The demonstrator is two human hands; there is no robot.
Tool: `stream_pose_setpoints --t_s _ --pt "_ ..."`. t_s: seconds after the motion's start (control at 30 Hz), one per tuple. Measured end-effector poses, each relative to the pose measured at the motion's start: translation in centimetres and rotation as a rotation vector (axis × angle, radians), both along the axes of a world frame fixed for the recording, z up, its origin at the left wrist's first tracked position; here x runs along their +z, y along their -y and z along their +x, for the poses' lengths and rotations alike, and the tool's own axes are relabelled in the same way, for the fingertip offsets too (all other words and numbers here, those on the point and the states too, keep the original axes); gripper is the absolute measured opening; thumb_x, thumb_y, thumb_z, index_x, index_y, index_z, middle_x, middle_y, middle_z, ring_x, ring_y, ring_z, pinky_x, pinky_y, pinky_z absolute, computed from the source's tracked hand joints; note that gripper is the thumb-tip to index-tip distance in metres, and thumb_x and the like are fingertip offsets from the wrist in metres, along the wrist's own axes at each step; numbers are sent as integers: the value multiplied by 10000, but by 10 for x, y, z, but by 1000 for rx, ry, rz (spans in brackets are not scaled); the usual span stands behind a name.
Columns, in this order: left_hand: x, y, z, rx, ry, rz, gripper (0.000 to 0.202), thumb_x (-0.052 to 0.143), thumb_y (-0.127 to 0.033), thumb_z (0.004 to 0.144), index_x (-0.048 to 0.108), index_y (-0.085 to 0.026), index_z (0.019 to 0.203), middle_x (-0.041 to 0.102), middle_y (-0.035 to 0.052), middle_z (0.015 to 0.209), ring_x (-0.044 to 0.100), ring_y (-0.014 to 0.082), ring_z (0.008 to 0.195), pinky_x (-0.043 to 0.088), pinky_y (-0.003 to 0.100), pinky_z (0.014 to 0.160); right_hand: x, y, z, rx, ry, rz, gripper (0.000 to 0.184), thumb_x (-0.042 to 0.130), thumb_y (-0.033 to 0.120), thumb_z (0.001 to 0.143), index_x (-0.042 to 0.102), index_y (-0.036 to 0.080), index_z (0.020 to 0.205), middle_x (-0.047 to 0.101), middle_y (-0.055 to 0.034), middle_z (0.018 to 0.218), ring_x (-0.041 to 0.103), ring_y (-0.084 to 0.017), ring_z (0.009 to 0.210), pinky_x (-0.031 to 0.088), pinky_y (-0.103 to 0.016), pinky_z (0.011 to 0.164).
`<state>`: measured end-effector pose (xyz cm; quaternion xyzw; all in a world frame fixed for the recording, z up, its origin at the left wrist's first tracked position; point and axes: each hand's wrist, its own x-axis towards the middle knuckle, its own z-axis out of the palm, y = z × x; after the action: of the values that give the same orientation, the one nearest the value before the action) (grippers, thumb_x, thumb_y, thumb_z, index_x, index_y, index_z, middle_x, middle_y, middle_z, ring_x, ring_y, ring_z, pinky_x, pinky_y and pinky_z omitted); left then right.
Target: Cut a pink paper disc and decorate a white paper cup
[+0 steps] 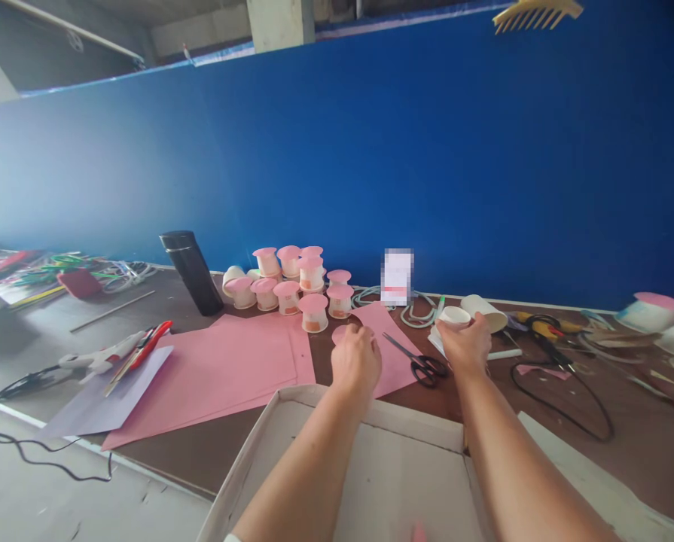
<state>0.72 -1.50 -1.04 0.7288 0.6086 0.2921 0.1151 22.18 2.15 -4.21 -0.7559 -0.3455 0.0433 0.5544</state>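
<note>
My left hand [356, 365] is closed, its fingers curled at a pink paper disc [338, 334] that shows partly beside the knuckles. Fingers of my right hand [468, 345] are wrapped round a small white paper cup [454, 315], its rim facing up. Just behind that hand another white cup [486, 313] lies on its side. Between my hands, black-handled scissors [421, 365] rest partly on a pink paper sheet [390, 376]. Several paper cups topped with pink discs [314, 307] stand grouped beyond my left hand, some stacked.
An open white cardboard box [410, 452] sits before me under my forearms. Pink sheets [229, 369], a glue gun [102, 354] and a red cutter [150, 342] lie left. A black flask [193, 275] stands behind. Black cable [582, 429] loops at right; a blue wall [337, 158] backs the table.
</note>
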Motion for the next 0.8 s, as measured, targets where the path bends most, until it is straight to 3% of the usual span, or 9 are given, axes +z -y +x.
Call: stream_pose_setpoints --t_s 0.1,0.2,0.27,0.33,0.43,0.5,0.6,0.7,0.8 --pt "-10 2 13 -97 54 -5 253 452 -247 871 687 -229 963 618 99 991 605 203 780 422 287 660 0 2 -2 -41 25 -39 786 707 365 591 462 123 1297 545 -215 1210 457 -420 1184 332 -558 996" --pt "-15 0 17 -127 70 5 248 457 -243 865 696 -225 930 629 96 962 602 202 750 410 284 637 3 6 -1 -36 57 -40 765 699 361 614 472 134 1308 560 -194 1212 470 -404 1180 342 -539 1002" --pt "-15 -2 16 -116 92 10 247 463 -253 864 699 -224 935 634 95 958 598 202 742 408 286 632 10 9 -1 -47 73 34 775 703 365 625 460 133 1323 552 -179 1225 494 -370 1164 362 -512 1003" --pt "-13 -3 14 -100 145 15 241 476 -262 862 700 -227 941 641 92 956 593 201 749 413 284 642 21 13 -3 -47 33 211 809 723 381 622 440 142 1341 515 -166 1273 520 -317 1141 398 -467 994" --pt "-10 -5 13 -105 266 27 220 502 -251 848 697 -228 946 648 84 942 589 200 788 421 278 673 39 20 -14 147 -342 452 790 754 418 619 429 238 1315 514 -88 1277 536 -240 1126 455 -419 969" --pt "-10 -6 14 -119 361 42 216 514 -239 839 692 -224 960 651 78 926 585 198 803 427 280 705 49 28 -24 301 -509 410 505 625 533 735 536 236 1134 618 -60 1054 616 -217 933 554 -404 791" --pt "-11 -9 15 -120 534 27 215 526 -224 827 685 -222 972 659 66 909 579 185 796 431 283 742 56 41 -39 557 -957 304 378 675 499 712 586 216 945 626 -44 847 601 -175 712 571 -312 595" --pt "-13 -12 16 -87 732 -74 223 543 -227 815 674 -213 995 655 54 870 567 160 730 430 270 689 57 52 -52 619 -1154 300 301 689 419 732 611 223 947 632 -21 827 579 -135 648 545 -241 525" --pt "-10 -12 17 -73 895 -115 235 603 -230 777 671 -199 1000 644 44 837 545 138 675 421 254 641 54 56 -58 614 -1193 258 272 663 415 763 626 220 948 650 -20 840 576 -126 617 538 -235 501"
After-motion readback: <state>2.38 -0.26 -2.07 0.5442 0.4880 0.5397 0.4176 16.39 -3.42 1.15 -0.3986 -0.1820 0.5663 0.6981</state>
